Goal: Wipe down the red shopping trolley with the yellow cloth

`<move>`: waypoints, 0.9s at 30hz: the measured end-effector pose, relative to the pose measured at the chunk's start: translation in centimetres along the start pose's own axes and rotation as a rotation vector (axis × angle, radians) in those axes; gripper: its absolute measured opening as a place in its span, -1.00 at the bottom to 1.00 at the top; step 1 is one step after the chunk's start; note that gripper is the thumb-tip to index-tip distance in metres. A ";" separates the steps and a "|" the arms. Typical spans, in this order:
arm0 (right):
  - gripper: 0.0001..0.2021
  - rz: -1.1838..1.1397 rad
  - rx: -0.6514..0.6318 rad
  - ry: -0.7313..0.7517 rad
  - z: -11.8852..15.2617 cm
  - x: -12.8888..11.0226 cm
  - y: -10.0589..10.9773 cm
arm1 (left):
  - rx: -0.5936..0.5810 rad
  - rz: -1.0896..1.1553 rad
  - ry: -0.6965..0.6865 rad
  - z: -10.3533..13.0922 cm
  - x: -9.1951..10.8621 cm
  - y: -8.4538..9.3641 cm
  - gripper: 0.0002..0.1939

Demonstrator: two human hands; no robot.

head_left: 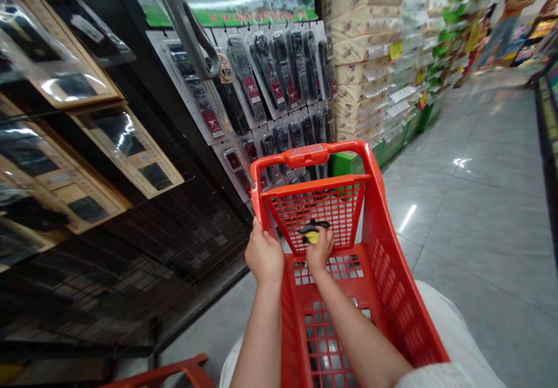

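Red cart (386, 254); black-and-yellow item (312, 234) held inside.
Cart: plastic, upright, slotted right side (394, 292), gridded floor (320, 341); raised handle (309, 154) at far end, gridded flap (346, 210) slanting below it. Item: small, dark over yellow, above the floor, near the flap; partly covered, kind unclear.
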State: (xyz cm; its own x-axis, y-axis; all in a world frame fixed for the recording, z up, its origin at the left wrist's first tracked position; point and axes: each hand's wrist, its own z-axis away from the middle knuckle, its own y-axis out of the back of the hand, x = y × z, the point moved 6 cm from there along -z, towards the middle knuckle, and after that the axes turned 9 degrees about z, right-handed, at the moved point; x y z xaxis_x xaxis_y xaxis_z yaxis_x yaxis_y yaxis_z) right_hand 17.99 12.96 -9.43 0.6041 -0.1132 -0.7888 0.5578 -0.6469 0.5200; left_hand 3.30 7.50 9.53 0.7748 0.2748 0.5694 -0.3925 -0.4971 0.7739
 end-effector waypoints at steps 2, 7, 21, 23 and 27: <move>-0.62 0.023 -0.205 0.246 1.9 -2.0 -1.9 | 0.004 -0.006 -0.007 0.0 0.0 0.0 -0.49; -0.57 -0.036 -0.307 0.512 2.4 -6.0 -2.2 | 0.013 -0.005 0.001 -0.1 -0.3 0.0 -0.49; -0.80 0.387 -0.606 0.859 5.3 -2.6 -4.9 | 0.000 0.006 -0.005 -0.1 -0.1 0.1 -0.51; -0.78 0.348 -0.536 0.791 4.5 -4.1 -4.0 | 0.005 0.006 -0.007 -0.1 -0.2 0.1 -0.50; -0.70 0.177 -0.280 0.805 0.6 -10.3 -1.8 | 0.002 0.006 0.001 -0.2 -0.4 -0.1 -0.49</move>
State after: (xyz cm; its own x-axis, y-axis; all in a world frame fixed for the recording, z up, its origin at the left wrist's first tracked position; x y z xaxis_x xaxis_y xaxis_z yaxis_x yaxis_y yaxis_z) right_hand 10.41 14.83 -2.46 0.8549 0.4417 -0.2721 0.4733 -0.4493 0.7577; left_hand 2.91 7.63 9.28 0.7717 0.2730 0.5744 -0.3960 -0.5004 0.7699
